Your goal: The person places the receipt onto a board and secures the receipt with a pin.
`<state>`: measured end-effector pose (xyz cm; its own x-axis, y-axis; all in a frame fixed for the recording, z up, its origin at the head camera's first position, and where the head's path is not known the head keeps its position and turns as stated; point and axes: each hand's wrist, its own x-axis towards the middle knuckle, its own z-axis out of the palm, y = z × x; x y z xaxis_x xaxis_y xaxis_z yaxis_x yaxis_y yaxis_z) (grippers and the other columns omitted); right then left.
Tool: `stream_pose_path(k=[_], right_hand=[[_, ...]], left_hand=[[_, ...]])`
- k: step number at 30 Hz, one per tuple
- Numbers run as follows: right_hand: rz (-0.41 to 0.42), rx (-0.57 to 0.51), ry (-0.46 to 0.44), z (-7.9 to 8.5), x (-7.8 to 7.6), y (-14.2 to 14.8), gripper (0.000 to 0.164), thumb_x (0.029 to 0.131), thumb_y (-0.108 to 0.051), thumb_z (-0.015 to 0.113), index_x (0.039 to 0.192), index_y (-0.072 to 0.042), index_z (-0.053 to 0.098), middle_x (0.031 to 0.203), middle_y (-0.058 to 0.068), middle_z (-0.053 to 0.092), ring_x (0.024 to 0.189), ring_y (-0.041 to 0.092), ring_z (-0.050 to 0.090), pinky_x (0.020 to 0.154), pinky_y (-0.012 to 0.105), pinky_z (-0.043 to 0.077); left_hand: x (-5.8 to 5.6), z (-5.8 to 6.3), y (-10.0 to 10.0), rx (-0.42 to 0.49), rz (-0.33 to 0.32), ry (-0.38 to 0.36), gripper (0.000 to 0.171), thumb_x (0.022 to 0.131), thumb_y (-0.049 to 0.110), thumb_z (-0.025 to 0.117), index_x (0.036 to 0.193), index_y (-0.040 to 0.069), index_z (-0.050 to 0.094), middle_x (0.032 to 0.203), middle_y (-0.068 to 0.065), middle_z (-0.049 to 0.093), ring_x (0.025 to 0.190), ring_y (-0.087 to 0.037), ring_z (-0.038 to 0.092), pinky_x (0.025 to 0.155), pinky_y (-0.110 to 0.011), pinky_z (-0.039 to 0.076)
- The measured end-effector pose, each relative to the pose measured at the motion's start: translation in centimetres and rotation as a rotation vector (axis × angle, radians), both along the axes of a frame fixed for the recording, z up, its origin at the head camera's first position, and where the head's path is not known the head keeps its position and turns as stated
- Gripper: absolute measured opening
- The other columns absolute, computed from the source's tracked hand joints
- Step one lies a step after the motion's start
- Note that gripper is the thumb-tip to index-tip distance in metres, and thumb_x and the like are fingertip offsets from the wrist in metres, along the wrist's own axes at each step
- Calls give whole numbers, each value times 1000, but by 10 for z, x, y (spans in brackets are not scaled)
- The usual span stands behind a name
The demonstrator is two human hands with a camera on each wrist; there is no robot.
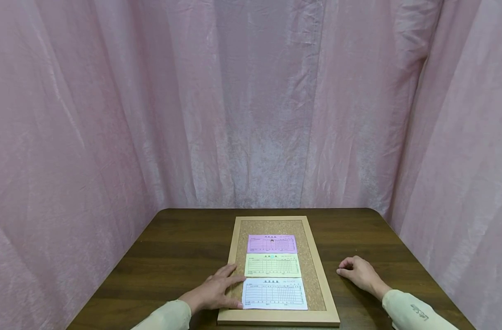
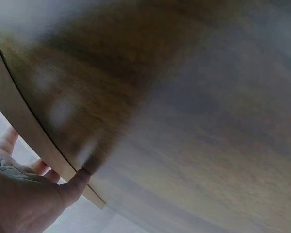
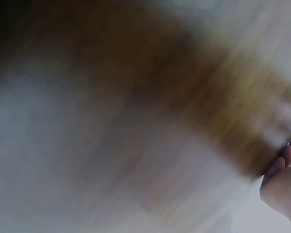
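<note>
A wood-framed cork board (image 1: 314, 293) lies flat on the dark table. Down it run three printed form slips: a purple slip (image 1: 259, 245) at the top, a light green slip (image 1: 255, 268) in the middle and a white slip (image 1: 273, 295) nearest me. My left hand (image 1: 214, 291) spreads over the board's left frame edge, its fingertips right at the left edge of the white slip. Right of the board, my right hand (image 1: 362, 277) is at the table with fingers loosely curled toward the thumb; nothing shows between them.
A small dark pin (image 1: 272, 240) marks the purple slip, and a pale blue pin (image 1: 272, 256) sits at the top of the green one. Brown table (image 1: 185, 247) extends on both sides of the board. Pink curtains (image 1: 267, 114) hang behind and along both sides.
</note>
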<state>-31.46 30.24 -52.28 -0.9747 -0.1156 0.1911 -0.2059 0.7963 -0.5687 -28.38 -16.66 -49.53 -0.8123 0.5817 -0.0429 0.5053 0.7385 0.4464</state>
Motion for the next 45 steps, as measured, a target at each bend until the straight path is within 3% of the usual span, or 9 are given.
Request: stream_pose_path(k=[13, 19, 38, 45], right_hand=[[-58, -62, -8, 5, -2, -1, 10, 84, -21, 78, 86, -13, 71, 85, -3, 67, 79, 14, 56, 72, 37, 46], [-45, -78, -23, 11, -2, -3, 10, 83, -17, 79, 87, -11, 72, 84, -3, 67, 76, 13, 56, 70, 35, 46], [-62, -111, -40, 13, -2, -7, 12, 86, -18, 77, 93, -9, 75, 90, 1, 72, 84, 16, 62, 75, 38, 49], [-62, -125, 5, 16, -3, -12, 13, 87, -17, 76, 96, -7, 76, 93, 3, 73, 91, 22, 65, 79, 40, 49]], left_hand=[[0, 0, 0, -11, 7, 2, 76, 79, 61, 73, 143, 24, 54, 159, -17, 26, 146, -40, 20, 102, -73, 27], [0, 0, 1, -16, 11, 8, 76, 79, 62, 74, 143, 24, 55, 159, -17, 27, 146, -40, 20, 102, -71, 28], [-1, 0, 1, -31, 4, 17, 76, 79, 62, 74, 143, 24, 54, 159, -17, 27, 146, -40, 21, 103, -69, 29], [-1, 1, 1, -31, 5, 6, 76, 80, 62, 74, 143, 25, 54, 159, -17, 27, 146, -40, 20, 103, -69, 29]])
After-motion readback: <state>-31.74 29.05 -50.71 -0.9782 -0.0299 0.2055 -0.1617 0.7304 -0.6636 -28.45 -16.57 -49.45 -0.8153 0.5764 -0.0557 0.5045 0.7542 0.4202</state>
